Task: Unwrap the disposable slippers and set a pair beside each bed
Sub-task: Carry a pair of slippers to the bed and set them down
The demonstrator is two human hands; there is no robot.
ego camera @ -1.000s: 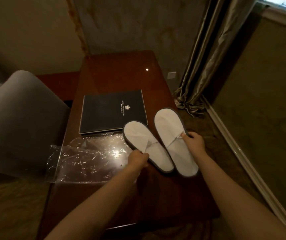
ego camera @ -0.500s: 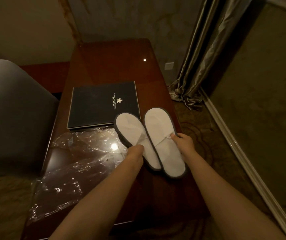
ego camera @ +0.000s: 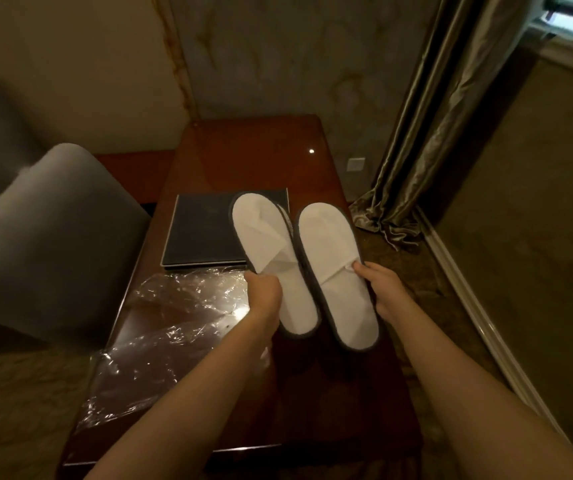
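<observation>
Left hand [ego camera: 264, 294] closed on the left slipper [ego camera: 273, 258], gripping its outer edge about halfway along, fingers tucked under and out of sight. Right hand [ego camera: 384, 289] closed on the right slipper [ego camera: 335, 271], thumb pressed on top by the edge of the folded toe band, fingers hidden behind the sole. Both slippers white with a dark rim, upper sides facing the camera, toes pointing away, heels toward the body; side by side, nearly parallel, close along their inner edges, though touching or just apart cannot be told. Seemingly raised above the dark glossy wooden desk [ego camera: 243, 150] rather than lying on it. Under and past the left slipper's toe, a dark folder [ego camera: 202, 233] flat on the desk, its right part covered by the slipper. Nearer, left of the left forearm, crumpled clear plastic wrap [ego camera: 160, 327] spread over the desk's left half, reaching its left edge and catching glints of light. Beyond the desk's left side, a grey upholstered chair [ego camera: 46, 230]. At the far right corner, an olive curtain [ego camera: 427, 126] hanging down and bunching on the carpet [ego camera: 527, 220], with a white wall socket [ego camera: 355, 164] just left of it.
</observation>
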